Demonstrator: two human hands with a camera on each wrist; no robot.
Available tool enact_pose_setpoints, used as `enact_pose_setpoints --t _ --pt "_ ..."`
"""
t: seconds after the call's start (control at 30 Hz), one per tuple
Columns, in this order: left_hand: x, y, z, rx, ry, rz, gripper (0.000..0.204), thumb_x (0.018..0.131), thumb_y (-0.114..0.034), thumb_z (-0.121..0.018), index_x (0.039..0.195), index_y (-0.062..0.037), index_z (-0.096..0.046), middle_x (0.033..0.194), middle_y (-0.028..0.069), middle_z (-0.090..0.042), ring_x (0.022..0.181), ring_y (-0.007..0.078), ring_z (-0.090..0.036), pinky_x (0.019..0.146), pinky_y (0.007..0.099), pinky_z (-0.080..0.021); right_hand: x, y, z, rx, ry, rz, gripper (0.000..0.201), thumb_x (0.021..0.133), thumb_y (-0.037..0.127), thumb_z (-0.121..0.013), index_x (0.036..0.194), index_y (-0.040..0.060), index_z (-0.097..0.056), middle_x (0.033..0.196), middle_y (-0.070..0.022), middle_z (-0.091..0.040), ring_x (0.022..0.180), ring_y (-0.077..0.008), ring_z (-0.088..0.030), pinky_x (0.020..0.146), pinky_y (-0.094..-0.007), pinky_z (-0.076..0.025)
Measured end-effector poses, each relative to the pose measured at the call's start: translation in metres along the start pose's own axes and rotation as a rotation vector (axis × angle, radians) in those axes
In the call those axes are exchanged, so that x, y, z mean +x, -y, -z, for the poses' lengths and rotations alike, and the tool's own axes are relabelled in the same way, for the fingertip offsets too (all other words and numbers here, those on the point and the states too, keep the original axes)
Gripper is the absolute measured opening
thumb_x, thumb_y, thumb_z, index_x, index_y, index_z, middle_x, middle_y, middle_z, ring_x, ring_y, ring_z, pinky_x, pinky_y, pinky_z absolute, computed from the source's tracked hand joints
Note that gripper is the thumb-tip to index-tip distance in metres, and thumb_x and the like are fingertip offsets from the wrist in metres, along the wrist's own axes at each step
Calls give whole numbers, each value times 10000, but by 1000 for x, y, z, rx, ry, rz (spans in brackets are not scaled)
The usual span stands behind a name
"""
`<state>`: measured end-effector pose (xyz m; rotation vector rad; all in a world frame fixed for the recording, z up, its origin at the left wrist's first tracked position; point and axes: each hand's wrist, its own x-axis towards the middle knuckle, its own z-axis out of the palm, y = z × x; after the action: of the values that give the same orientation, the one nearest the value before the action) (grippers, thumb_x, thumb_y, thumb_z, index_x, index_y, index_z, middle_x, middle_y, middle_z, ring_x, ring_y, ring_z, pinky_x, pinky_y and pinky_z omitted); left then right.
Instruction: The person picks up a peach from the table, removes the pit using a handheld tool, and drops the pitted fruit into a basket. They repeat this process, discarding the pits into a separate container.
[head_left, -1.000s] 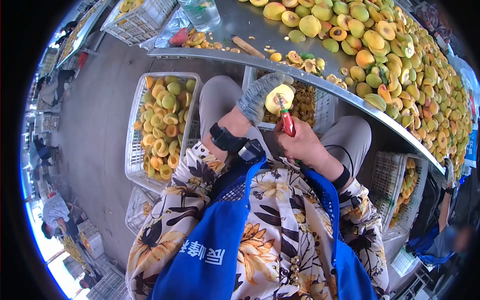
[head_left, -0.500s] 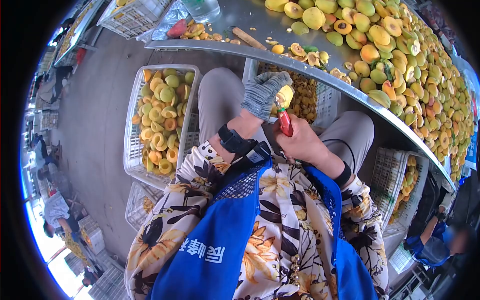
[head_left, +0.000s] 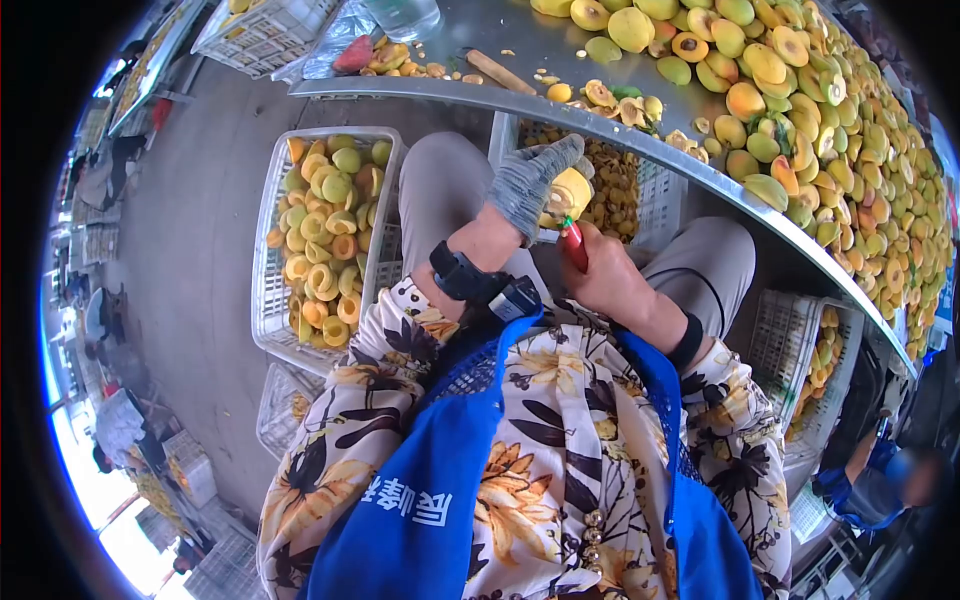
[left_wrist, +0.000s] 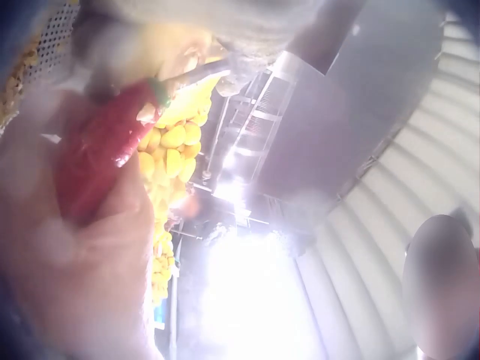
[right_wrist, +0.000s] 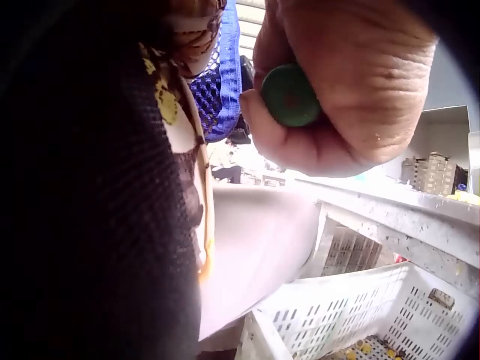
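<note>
In the head view my left hand [head_left: 532, 188], in a grey knitted glove, grips a yellow peach half [head_left: 570, 192] over a crate between the knees. My bare right hand [head_left: 612, 278] holds a pitting tool by its red handle [head_left: 573, 246], fingers wrapped round it. The tool's green collar sits right at the fruit's lower edge. The left wrist view shows its thin metal shaft [left_wrist: 201, 73] reaching up to the peach; the tip is hidden. In the right wrist view the handle's round green end [right_wrist: 291, 95] pokes out of the right fist.
A metal table [head_left: 450, 95] carries a big heap of peach halves [head_left: 800, 120], scraps and a wooden stick [head_left: 500, 72]. A white crate of halves [head_left: 262, 235] stands at the left. Below the hands a crate [head_left: 660, 200] holds pits and scraps. Other people work around.
The left hand has turned the peach half, whose cut face showed more fully a second ago. The tool has stayed against the fruit, with the right hand shifting slightly.
</note>
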<state>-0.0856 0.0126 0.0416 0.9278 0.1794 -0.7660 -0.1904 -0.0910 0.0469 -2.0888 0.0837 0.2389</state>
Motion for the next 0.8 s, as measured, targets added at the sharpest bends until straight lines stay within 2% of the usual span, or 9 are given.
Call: enact_pose_setpoints --t 0.17,0.23,0.33,0.37,0.4,0.47,0.6,0.73,0.8 --pt "-3 0 -4 125 -31 -251 179 797 -190 -616 808 -12 -637 739 65 -625 611 120 -580 539 227 -473 1 12 -8 258 29 69 123 735 66 -514 804 -27 -470 614 -161 -528 470 -260 -520 486 -366 -436" --pt "-5 0 -7 319 -57 -415 185 806 -190 -603 798 -9 -642 745 61 -626 612 110 -572 546 216 -463 -6 36 -1 973 334 -416 175 771 75 -545 909 26 -449 551 19 -389 376 -71 -363 348 -257 -334" --pt "8 2 0 359 13 -440 192 814 -191 -592 823 -6 -643 752 58 -627 606 100 -561 552 209 -455 -2 35 5 1160 383 -502 202 787 54 -518 966 37 -426 531 24 -341 353 -44 -317 309 -230 -303" --pt "13 6 2 398 97 -670 205 813 -207 -592 823 -7 -633 739 62 -623 600 117 -571 548 227 -469 -1 30 10 1240 436 -510 186 799 48 -507 970 43 -433 530 27 -335 346 -42 -308 308 -230 -286" --pt "16 7 7 400 95 -674 205 813 -207 -592 823 -7 -633 739 62 -623 600 117 -571 548 227 -469 0 28 13 1239 441 -507 186 799 48 -507 970 43 -433 530 27 -335 346 -42 -308 308 -230 -286" --pt "20 6 13 -32 161 -83 220 806 -229 -597 816 -10 -613 718 73 -615 585 146 -583 521 252 -486 0 26 16 1321 504 -529 190 802 46 -508 978 47 -434 530 29 -335 343 -44 -306 305 -224 -268" --pt "13 0 9 -111 252 57 270 803 -298 -585 784 -29 -568 680 129 -602 531 209 -587 457 294 -492 0 27 9 1391 535 -520 198 803 58 -519 981 41 -432 527 33 -331 340 -45 -301 307 -217 -268" --pt "21 12 18 -234 249 181 268 786 -304 -600 800 -39 -566 663 138 -597 501 254 -577 453 347 -497 9 14 -7 729 297 -347 167 766 28 -495 926 3 -455 514 0 -417 324 -74 -345 294 -224 -283" --pt "12 9 12 -301 123 156 245 776 -284 -616 792 -44 -574 686 118 -600 517 258 -580 447 353 -495 8 14 -8 676 312 -284 173 789 41 -483 954 8 -444 500 18 -377 316 -62 -329 279 -223 -268"
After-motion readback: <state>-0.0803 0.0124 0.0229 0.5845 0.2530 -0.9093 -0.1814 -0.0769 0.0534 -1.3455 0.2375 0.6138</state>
